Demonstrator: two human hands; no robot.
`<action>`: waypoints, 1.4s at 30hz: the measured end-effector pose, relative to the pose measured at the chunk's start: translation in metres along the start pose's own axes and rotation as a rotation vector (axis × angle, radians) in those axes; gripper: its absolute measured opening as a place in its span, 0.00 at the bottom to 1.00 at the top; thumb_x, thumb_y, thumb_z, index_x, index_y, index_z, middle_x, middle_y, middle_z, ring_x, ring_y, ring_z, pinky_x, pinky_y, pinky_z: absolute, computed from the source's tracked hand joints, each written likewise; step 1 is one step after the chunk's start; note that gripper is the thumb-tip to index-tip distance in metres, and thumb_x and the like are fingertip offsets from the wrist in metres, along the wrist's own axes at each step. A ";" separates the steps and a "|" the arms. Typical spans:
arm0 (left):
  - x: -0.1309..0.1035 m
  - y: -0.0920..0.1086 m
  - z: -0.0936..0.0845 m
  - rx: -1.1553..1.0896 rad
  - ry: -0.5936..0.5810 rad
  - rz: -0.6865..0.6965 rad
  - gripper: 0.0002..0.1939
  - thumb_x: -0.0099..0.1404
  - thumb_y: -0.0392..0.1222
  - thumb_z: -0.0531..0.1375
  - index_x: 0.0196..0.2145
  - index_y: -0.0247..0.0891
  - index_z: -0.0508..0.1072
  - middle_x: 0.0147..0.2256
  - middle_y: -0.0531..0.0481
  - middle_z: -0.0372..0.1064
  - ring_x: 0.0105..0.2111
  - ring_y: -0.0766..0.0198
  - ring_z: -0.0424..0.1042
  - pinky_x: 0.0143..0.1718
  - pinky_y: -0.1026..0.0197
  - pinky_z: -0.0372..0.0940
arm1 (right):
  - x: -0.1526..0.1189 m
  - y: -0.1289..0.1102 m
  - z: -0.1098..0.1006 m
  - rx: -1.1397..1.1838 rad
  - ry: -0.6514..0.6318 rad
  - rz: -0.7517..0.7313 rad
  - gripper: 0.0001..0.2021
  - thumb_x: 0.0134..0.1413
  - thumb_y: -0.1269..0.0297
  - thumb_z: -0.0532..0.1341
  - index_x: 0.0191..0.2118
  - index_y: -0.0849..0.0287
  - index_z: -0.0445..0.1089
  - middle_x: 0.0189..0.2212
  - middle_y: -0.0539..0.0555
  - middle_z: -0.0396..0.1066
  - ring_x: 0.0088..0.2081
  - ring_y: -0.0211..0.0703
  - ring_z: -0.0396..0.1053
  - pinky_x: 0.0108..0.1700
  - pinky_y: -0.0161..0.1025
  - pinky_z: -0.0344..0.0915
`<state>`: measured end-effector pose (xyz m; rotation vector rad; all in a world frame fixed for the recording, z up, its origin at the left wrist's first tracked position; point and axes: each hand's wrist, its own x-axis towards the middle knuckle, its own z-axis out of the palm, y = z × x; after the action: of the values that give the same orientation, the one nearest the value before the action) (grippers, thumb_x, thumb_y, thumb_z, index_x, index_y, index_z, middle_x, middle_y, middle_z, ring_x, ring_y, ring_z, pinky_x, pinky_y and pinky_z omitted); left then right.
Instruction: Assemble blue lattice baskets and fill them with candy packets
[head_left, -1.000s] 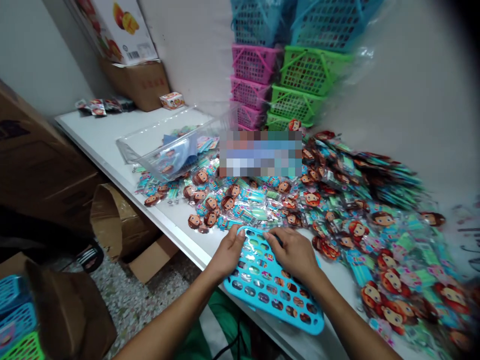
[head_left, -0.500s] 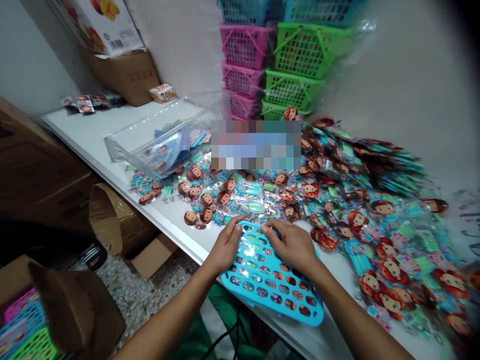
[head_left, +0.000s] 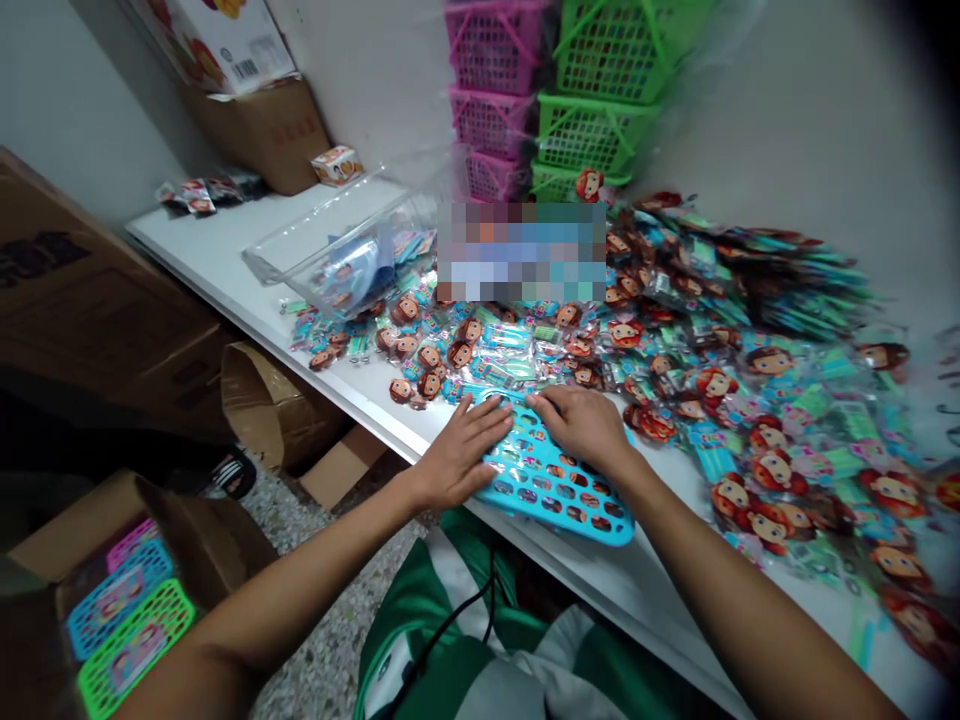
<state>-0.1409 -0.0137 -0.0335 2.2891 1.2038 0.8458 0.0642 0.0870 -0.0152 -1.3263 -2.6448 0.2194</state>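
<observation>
A blue plastic basket with a perforated lid (head_left: pixel 559 490) rests at the front edge of the white table, brown and reddish contents showing through its holes. My left hand (head_left: pixel 461 455) lies on the lid's left part with its fingers stretched out. At the lid's far right edge is my right hand (head_left: pixel 585 425), fingers bent over the rim. Just beyond the basket spread many bagged cartoon-head packets (head_left: pixel 461 355), with more red-haired packets (head_left: pixel 772 470) on the right.
A clear plastic bin (head_left: pixel 300 250) lies at the back left of the table (head_left: pixel 202 265). Stacked pink baskets (head_left: pixel 491 120) and green baskets (head_left: pixel 596 130) stand against the wall. An open carton (head_left: pixel 217 560) with baskets sits at lower left.
My left hand has shifted from gripping the lid's far left corner to lying flat across its left part. My right hand stays near the far edge. The view has tilted downward.
</observation>
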 end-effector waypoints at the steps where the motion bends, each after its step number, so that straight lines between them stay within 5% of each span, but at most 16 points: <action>1: -0.005 0.000 -0.001 0.055 -0.043 0.034 0.37 0.63 0.60 0.53 0.64 0.41 0.51 0.64 0.39 0.50 0.65 0.47 0.43 0.63 0.37 0.30 | 0.000 0.000 0.000 -0.007 0.002 -0.005 0.23 0.65 0.51 0.45 0.32 0.56 0.72 0.32 0.54 0.76 0.34 0.45 0.71 0.31 0.38 0.51; 4: -0.013 0.001 0.000 0.200 -0.097 0.072 0.49 0.54 0.66 0.59 0.65 0.38 0.49 0.65 0.34 0.46 0.66 0.43 0.39 0.63 0.37 0.32 | -0.001 -0.001 -0.001 -0.012 -0.001 -0.023 0.22 0.66 0.52 0.45 0.33 0.57 0.71 0.32 0.54 0.76 0.35 0.46 0.71 0.33 0.39 0.52; 11: -0.022 0.001 0.007 0.258 -0.236 0.134 0.28 0.66 0.52 0.53 0.60 0.40 0.59 0.62 0.39 0.54 0.65 0.50 0.44 0.63 0.40 0.39 | -0.001 -0.002 -0.003 0.047 -0.022 -0.022 0.25 0.67 0.51 0.42 0.35 0.57 0.73 0.34 0.56 0.76 0.37 0.46 0.70 0.41 0.40 0.55; 16: -0.027 -0.005 0.016 0.233 -0.144 0.150 0.25 0.66 0.51 0.54 0.58 0.41 0.63 0.60 0.40 0.58 0.64 0.49 0.46 0.63 0.38 0.41 | -0.003 -0.003 0.002 0.001 -0.001 -0.022 0.24 0.67 0.53 0.42 0.43 0.58 0.73 0.37 0.58 0.75 0.41 0.49 0.69 0.47 0.44 0.55; 21: -0.030 -0.003 0.022 0.177 -0.005 0.179 0.27 0.64 0.49 0.58 0.59 0.41 0.61 0.60 0.37 0.58 0.63 0.49 0.49 0.63 0.39 0.44 | -0.005 -0.003 0.006 0.064 0.018 -0.139 0.21 0.67 0.55 0.44 0.59 0.54 0.61 0.50 0.55 0.71 0.50 0.48 0.65 0.53 0.45 0.54; 27: -0.032 0.008 0.022 0.402 -0.016 0.220 0.27 0.66 0.41 0.53 0.62 0.38 0.56 0.61 0.36 0.55 0.65 0.49 0.43 0.62 0.38 0.43 | -0.007 -0.005 0.004 0.040 -0.009 -0.107 0.23 0.67 0.53 0.42 0.59 0.55 0.60 0.50 0.57 0.71 0.50 0.49 0.67 0.51 0.45 0.56; 34: -0.035 0.017 0.029 0.515 0.000 0.124 0.39 0.62 0.55 0.57 0.64 0.34 0.50 0.64 0.31 0.46 0.65 0.42 0.41 0.62 0.37 0.42 | -0.009 -0.010 0.002 -0.005 0.009 -0.062 0.22 0.67 0.54 0.43 0.58 0.57 0.62 0.46 0.59 0.73 0.48 0.49 0.68 0.50 0.43 0.56; 42: -0.029 0.032 0.037 0.670 0.086 0.128 0.37 0.63 0.58 0.54 0.60 0.26 0.58 0.60 0.26 0.54 0.64 0.42 0.48 0.61 0.39 0.50 | -0.012 -0.012 0.002 0.011 0.050 -0.059 0.21 0.66 0.57 0.45 0.56 0.58 0.64 0.42 0.61 0.73 0.44 0.49 0.69 0.49 0.42 0.56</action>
<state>-0.1101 -0.0586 -0.0498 2.9030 1.5717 0.6503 0.0610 0.0704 -0.0155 -1.2324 -2.6327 0.1907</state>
